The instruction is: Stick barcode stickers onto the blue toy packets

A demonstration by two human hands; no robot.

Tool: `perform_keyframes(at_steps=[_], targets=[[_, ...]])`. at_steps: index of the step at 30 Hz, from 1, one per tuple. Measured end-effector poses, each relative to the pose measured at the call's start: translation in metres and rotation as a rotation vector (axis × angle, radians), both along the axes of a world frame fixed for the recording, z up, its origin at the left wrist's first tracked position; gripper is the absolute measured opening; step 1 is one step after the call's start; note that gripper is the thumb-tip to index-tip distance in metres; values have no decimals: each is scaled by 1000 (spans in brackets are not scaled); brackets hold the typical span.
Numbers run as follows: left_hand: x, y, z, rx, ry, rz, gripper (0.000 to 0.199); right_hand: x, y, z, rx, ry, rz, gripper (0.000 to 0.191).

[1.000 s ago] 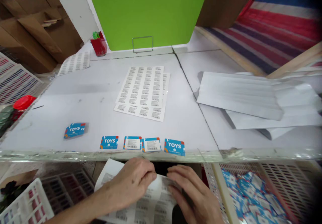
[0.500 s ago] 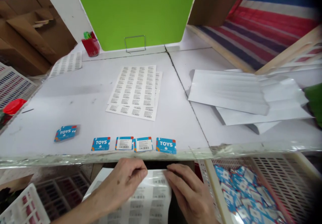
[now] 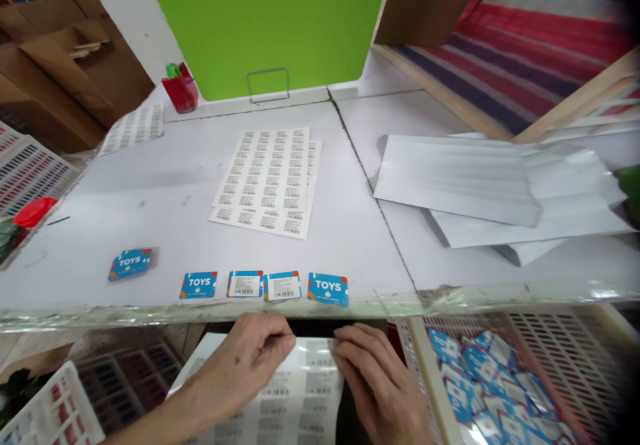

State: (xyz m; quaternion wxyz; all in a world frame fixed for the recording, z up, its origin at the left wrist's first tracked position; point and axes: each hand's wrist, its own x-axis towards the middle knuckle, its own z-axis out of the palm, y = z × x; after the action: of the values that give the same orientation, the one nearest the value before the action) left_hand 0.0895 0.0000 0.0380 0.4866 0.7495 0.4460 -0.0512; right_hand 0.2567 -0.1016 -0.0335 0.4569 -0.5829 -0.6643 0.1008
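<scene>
Below the table edge, a sheet of barcode labels [image 3: 300,392] lies between my two hands. My left hand [image 3: 250,358] has its thumb and forefinger pinched together at the sheet's top edge; whether a label is between them is hidden. My right hand [image 3: 375,378] grips the sheet's upper right corner, fingers bent over it. Just beyond, along the table edge, are a blue TOYS card [image 3: 199,285], two cards with white labels stuck on, one of them a labelled card [image 3: 283,286], and another TOYS card [image 3: 328,288] at the right. A small stack of TOYS cards [image 3: 130,264] sits further left.
More label sheets [image 3: 263,172] lie mid-table. White backing papers [image 3: 460,178] are piled at right. A crate [image 3: 555,372] of labelled cards stands at lower right. A red holder [image 3: 181,92] stands before the green panel [image 3: 270,25]. A plastic basket [image 3: 55,412] is at lower left.
Both hands stay at the top of the label sheet with almost no movement. The view has shifted very slightly; the cards and sheets on the table lie as before.
</scene>
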Motion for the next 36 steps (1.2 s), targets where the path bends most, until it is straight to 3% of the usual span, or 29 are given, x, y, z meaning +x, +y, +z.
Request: perform_keyframes(at_steps=[7, 11, 16, 21, 29, 36], targets=[[2, -2, 1, 11, -19, -7, 25, 4, 6, 10, -40, 51, 9, 16], [3, -1, 0, 1, -8, 6, 26, 2, 5, 5, 27, 5, -2, 17], [5, -1, -2, 9, -16, -1, 26, 3, 2, 1, -49, 69, -36, 15], [7, -3, -2, -5, -17, -5, 25, 7, 5, 7, -89, 127, 41, 15], [8, -2, -6, -78, -66, 41, 26, 9, -4, -10, 5, -141, -12, 19], [8, -1, -8, -44, -63, 39, 27, 8, -1, 0, -32, -48, -35, 17]])
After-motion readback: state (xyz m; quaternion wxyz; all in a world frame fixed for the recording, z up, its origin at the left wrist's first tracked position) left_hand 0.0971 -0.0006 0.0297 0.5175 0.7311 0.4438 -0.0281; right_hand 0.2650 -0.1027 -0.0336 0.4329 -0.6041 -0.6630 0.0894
